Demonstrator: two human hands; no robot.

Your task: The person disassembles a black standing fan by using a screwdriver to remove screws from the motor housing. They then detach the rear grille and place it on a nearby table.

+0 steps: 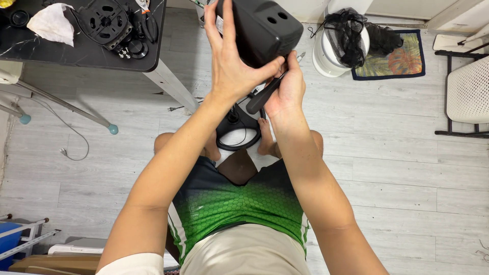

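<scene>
Head view — A: Where are the hands?
B: Left hand [230, 61] grips a black housing [260, 28] raised above the knees. Right hand [286, 89] is wrapped around a black-handled screwdriver [265, 94] just beneath it.

small white label [220, 24] on the black housing's side, brown cardboard box [56, 265] at lower left floor

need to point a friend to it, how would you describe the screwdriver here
Start at the black housing raised in the left hand at top centre. Just under it, the right hand holds the screwdriver: the only slim black-handled tool there, its metal tip angled up.
</scene>
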